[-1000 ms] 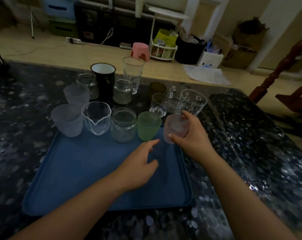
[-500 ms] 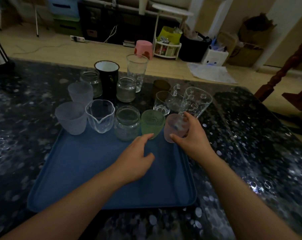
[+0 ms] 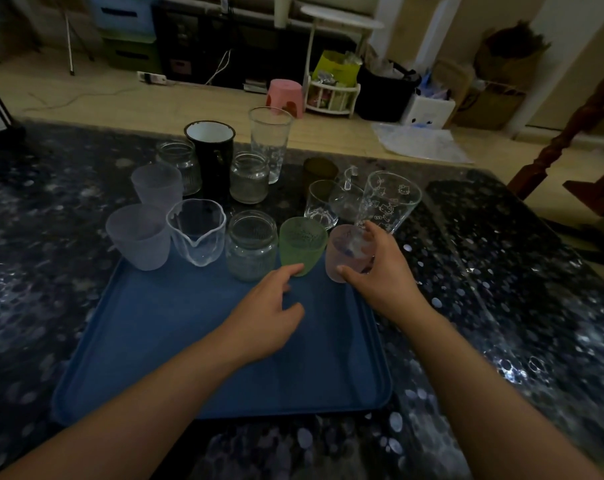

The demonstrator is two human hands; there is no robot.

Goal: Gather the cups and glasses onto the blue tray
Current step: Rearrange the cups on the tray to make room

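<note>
Dark speckled table (image 3: 501, 271): blue tray (image 3: 189, 341) holding five empty cups, right hand (image 3: 380, 271) gripping one.

Both bare forearms reached forward from the bottom edge. The left hand (image 3: 263, 322) lay palm down, fingers loosely curled, its forefinger stretched ahead and thumb tucked toward the right. The right hand (image 3: 380, 271) sat farther forward and to the right, wrist bent slightly inward, thumb and fingers wrapped around a pink cup (image 3: 347, 252), knuckles facing up.
</note>
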